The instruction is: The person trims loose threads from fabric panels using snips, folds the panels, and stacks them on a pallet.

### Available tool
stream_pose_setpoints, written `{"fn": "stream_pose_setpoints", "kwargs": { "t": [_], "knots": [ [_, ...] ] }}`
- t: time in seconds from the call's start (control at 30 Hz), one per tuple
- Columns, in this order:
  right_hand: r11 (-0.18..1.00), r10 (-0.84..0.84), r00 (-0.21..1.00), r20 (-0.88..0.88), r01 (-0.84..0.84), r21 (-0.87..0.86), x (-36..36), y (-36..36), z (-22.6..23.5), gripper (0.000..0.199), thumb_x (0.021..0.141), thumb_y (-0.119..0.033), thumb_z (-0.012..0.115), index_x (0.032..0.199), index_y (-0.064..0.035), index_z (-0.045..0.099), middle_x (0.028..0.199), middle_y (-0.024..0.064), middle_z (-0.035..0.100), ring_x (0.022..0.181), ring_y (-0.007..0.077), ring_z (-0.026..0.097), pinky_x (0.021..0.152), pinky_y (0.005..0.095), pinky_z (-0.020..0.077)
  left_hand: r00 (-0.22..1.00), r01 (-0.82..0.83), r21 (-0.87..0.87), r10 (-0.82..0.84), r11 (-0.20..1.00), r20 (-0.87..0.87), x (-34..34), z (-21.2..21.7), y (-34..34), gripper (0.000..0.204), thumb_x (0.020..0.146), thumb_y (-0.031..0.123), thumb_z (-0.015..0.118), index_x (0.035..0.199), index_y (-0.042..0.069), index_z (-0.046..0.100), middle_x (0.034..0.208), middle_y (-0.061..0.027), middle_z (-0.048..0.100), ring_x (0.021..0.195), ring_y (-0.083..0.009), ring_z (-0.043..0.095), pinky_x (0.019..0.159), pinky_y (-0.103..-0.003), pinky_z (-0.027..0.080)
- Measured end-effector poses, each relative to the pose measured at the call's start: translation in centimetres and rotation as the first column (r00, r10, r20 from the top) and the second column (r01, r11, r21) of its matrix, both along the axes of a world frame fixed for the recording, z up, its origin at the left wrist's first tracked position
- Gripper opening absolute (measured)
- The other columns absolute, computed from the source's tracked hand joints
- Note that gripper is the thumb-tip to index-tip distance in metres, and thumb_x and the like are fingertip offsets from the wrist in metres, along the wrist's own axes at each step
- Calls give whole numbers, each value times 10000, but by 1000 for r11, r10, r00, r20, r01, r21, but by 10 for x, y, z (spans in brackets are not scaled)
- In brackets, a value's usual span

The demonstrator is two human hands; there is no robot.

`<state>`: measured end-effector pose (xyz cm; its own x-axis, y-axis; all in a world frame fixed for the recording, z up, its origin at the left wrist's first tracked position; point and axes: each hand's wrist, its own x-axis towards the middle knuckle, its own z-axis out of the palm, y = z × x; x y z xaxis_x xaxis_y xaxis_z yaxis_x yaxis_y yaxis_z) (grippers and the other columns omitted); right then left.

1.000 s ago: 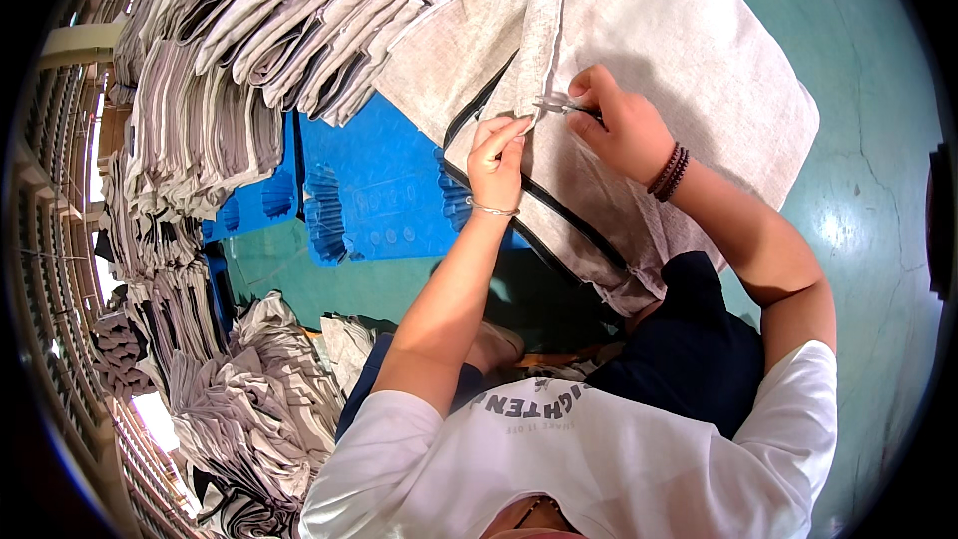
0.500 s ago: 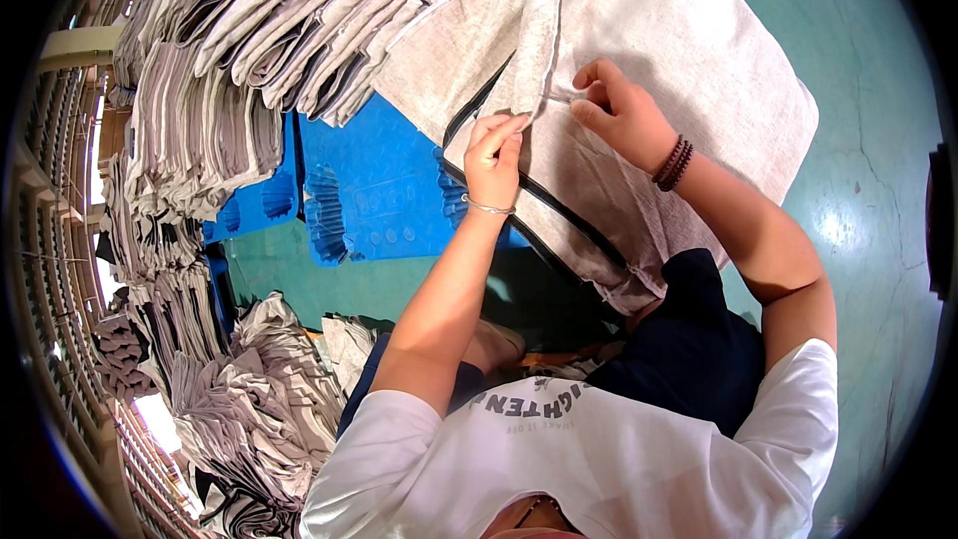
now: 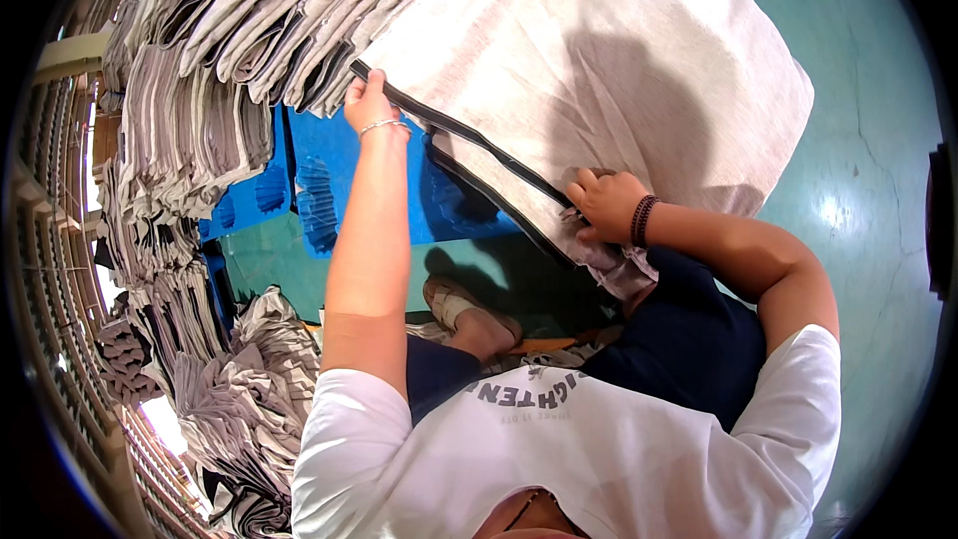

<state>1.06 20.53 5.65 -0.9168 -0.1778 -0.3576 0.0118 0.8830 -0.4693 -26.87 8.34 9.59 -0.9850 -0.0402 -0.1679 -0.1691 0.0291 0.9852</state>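
Observation:
A large beige fabric cover (image 3: 489, 50) lies spread out in front of me, with black edging (image 3: 469, 135) along its near left opening. My left hand (image 3: 370, 103) is closed on the far left corner of that edging, thumb on top. At the other end of the edging, my right hand (image 3: 609, 205) has its fingers curled down and gripping the cloth. Below it, the near corner of the cover bunches up by my knee. A second black-edged layer shows beneath the upper one, so the opening gapes slightly.
Tall stacks of folded beige covers (image 3: 289, 20) stand at the upper left, next to the cover. Blue plastic pallets (image 3: 349, 170) lie under them on a green floor (image 3: 858, 269). Loose crumpled covers (image 3: 259, 369) pile up at the lower left. My sandalled foot (image 3: 469, 314) rests near the pallet.
My left hand has moved away to the left and now grips the edging's corner. The right hand has come down and nearer onto the edging. The upper layer's seam fold is laid flat.

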Motion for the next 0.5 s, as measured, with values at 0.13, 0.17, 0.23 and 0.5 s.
{"fn": "stream_pose_setpoints", "kwargs": {
  "t": [0.13, 0.17, 0.23, 0.5],
  "knots": [
    [981, -88, 994, -66, 76, -177, -4, -1, -26, 359, 660, -257, 586, 926, -29, 502, 846, 142, 529, 772, 288, 559, 667, 364, 444, 952, 51, 319, -143, 947, 272, -21, -5, -11, 38, 773, 135, 569, 787, 119, 537, 637, 3, 551, 443, -76, 453, 323, -202, 288],
    [947, -114, 991, -67, 88, -308, -7, 8, -30, 327, 658, -230, 578, 911, -33, 516, 833, 139, 540, 766, 293, 555, 667, 364, 441, 916, 65, 464, -237, 883, 323, -26, -4, -13, 42, 777, 144, 569, 795, 123, 539, 640, 1, 555, 445, -78, 454, 330, -200, 299],
    [720, -278, 955, -101, 138, -680, -13, 23, -39, 167, 649, -100, 566, 799, -36, 537, 726, 118, 542, 680, 266, 528, 618, 347, 418, 909, 110, 717, -361, 689, 207, -29, 0, -12, 121, 822, 178, 512, 903, 89, 523, 770, -38, 576, 626, -145, 550, 476, -222, 432],
    [-413, -451, 491, 745, 625, -662, 30, 122, -23, 140, 735, -65, 520, 867, -106, 494, 634, -29, 465, 464, 40, 371, 402, 182, 268, 810, 393, 548, -560, 739, 175, 50, -20, -19, 242, 825, 135, 488, 1062, 87, 481, 978, -70, 558, 864, -190, 555, 669, -325, 483]
  ]
}}
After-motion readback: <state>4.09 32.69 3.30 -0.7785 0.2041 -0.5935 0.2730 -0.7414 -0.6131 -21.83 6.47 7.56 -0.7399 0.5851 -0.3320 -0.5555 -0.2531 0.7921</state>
